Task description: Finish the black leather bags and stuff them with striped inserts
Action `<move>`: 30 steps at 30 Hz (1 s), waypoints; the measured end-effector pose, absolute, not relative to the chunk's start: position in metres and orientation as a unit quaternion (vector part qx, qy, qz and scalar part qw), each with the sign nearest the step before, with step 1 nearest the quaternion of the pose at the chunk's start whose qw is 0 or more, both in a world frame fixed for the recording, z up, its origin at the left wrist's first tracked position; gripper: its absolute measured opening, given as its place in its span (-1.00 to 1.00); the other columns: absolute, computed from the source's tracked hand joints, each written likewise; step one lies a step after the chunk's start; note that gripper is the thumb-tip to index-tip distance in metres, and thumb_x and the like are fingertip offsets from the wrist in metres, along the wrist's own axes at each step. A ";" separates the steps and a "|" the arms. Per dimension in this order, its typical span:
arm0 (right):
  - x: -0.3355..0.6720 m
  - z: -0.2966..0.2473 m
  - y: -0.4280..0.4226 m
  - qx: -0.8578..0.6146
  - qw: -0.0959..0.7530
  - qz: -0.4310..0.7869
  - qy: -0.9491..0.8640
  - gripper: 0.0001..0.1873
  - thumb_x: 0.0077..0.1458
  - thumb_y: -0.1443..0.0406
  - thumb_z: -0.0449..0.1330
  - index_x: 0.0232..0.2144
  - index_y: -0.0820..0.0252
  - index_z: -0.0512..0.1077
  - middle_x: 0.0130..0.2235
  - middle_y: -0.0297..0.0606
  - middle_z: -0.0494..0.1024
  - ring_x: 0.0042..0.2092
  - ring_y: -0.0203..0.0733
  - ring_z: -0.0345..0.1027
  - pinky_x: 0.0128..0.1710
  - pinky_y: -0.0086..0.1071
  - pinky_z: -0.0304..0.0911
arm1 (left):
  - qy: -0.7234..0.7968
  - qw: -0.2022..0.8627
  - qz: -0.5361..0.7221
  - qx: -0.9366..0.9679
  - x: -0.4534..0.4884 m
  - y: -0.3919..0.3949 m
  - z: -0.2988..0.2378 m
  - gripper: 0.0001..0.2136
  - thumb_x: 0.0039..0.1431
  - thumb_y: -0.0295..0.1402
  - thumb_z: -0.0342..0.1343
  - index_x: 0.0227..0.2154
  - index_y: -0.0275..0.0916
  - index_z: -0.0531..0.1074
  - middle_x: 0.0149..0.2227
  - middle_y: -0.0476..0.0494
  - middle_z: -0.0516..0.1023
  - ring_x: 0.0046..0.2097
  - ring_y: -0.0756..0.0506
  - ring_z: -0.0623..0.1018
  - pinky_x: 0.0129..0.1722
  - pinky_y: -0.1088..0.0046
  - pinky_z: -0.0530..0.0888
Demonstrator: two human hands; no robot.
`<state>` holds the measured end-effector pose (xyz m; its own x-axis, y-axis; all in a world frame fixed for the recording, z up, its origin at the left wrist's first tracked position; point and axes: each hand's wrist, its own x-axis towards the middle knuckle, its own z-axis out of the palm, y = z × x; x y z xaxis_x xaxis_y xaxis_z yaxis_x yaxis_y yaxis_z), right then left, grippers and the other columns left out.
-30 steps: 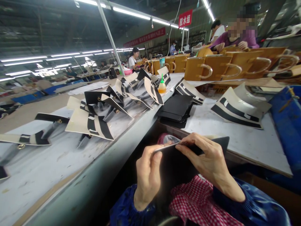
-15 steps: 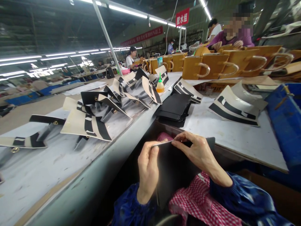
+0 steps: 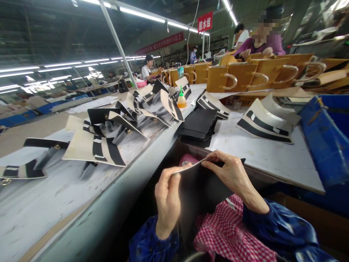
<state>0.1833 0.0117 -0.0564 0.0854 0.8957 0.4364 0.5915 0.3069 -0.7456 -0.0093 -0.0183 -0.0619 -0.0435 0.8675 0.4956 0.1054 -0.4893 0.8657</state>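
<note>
Between my two hands is a black leather panel [image 3: 201, 189] with a pale upper edge, held up over my lap. My left hand [image 3: 168, 196] pinches its left corner, thumb on the near face. Farther right along the same edge, my right hand [image 3: 227, 169] grips with thumb and fingertips. The fingers behind the panel are mostly hidden. Just beyond my hands, a stack of black panels [image 3: 197, 123] lies on the table. Curved cream-and-black pieces [image 3: 95, 147], some with gold clasps, stand on the bench to the left.
A glue bottle [image 3: 181, 98] with a green tip stands on the bench. Another curved piece [image 3: 265, 122] sits on the right table [image 3: 294, 167], beside a blue crate [image 3: 324, 138]. Brown bags [image 3: 242, 76] line the back, where a person in purple [image 3: 274, 42] works.
My left hand has shifted slightly left and down along the panel's edge, widening the gap between my hands. More pale edge shows. The whole view has shifted a little.
</note>
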 end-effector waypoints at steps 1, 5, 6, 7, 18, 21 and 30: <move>0.185 -0.056 0.011 -0.567 0.471 0.160 -0.656 -0.89 0.05 0.20 0.31 -0.44 0.08 0.53 -0.44 -0.38 0.60 -0.36 -0.18 0.48 -0.27 -0.31 0.33 | 0.384 0.308 0.606 0.624 -0.009 -0.019 -0.061 -0.82 0.39 -0.37 -0.01 -0.17 -0.16 0.52 -0.12 -0.06 0.66 -0.05 -0.07 0.62 0.00 0.44 0.49; 0.187 -0.055 0.011 -0.542 0.469 0.151 -0.681 -0.91 0.13 0.22 0.28 -0.32 0.08 0.56 -0.41 -0.37 0.59 -0.36 -0.20 0.48 -0.28 -0.34 0.33 | 0.356 0.290 0.605 0.651 -0.008 -0.022 -0.059 -0.80 0.40 -0.45 -0.03 -0.13 -0.13 0.50 -0.09 0.01 0.67 -0.03 -0.01 0.63 0.03 0.50 0.49; 0.188 -0.055 0.011 -0.528 0.465 0.141 -0.697 -0.88 0.17 0.23 0.25 -0.27 0.07 0.57 -0.40 -0.36 0.58 -0.35 -0.21 0.47 -0.28 -0.35 0.32 | 0.353 0.287 0.605 0.654 -0.008 -0.023 -0.058 -0.79 0.39 -0.46 -0.03 -0.13 -0.13 0.50 -0.09 0.02 0.67 -0.03 -0.01 0.63 0.03 0.51 0.49; 0.188 -0.056 0.012 -0.513 0.458 0.125 -0.715 -0.85 0.21 0.24 0.21 -0.22 0.06 0.58 -0.40 -0.34 0.56 -0.35 -0.22 0.46 -0.29 -0.37 0.31 | 0.351 0.283 0.605 0.656 -0.008 -0.023 -0.057 -0.79 0.39 -0.47 -0.03 -0.13 -0.13 0.50 -0.09 0.02 0.67 -0.03 0.00 0.63 0.03 0.53 0.49; 0.184 -0.063 0.021 -0.487 0.365 -0.053 -0.792 -0.71 0.37 0.24 0.02 -0.24 0.10 0.55 -0.37 -0.30 0.49 -0.40 -0.29 0.32 -0.34 -0.41 0.17 | 0.437 0.259 0.569 0.646 -0.023 -0.010 -0.052 -0.90 0.36 -0.41 0.00 -0.18 -0.20 0.42 -0.18 -0.10 0.66 -0.12 -0.07 0.65 -0.07 0.44 0.55; 0.179 -0.063 0.022 -0.484 0.349 -0.089 -0.797 -0.70 0.37 0.26 0.01 -0.28 0.13 0.53 -0.39 -0.30 0.47 -0.40 -0.28 0.30 -0.35 -0.41 0.13 | 0.488 0.090 0.466 0.732 -0.030 -0.007 -0.048 -0.84 0.34 -0.46 -0.01 -0.17 -0.22 0.47 -0.17 -0.17 0.66 -0.12 -0.13 0.65 -0.08 0.37 0.55; 0.161 -0.055 0.013 -0.446 0.349 -0.144 -0.811 -0.65 0.38 0.37 -0.04 -0.33 0.14 0.51 -0.41 -0.29 0.50 -0.42 -0.28 0.28 -0.32 -0.36 0.08 | 0.588 -0.029 0.126 0.798 0.015 0.003 -0.031 -0.57 0.29 -0.55 -0.02 0.20 -0.26 0.35 -0.35 -0.21 0.69 -0.35 -0.19 0.67 -0.38 0.38 0.51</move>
<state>0.1608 0.0134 -0.0548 -0.3577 0.6238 0.6950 0.8246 0.5602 -0.0784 0.0147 0.0031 -0.0309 0.2761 0.9320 0.2348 0.9465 -0.3061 0.1023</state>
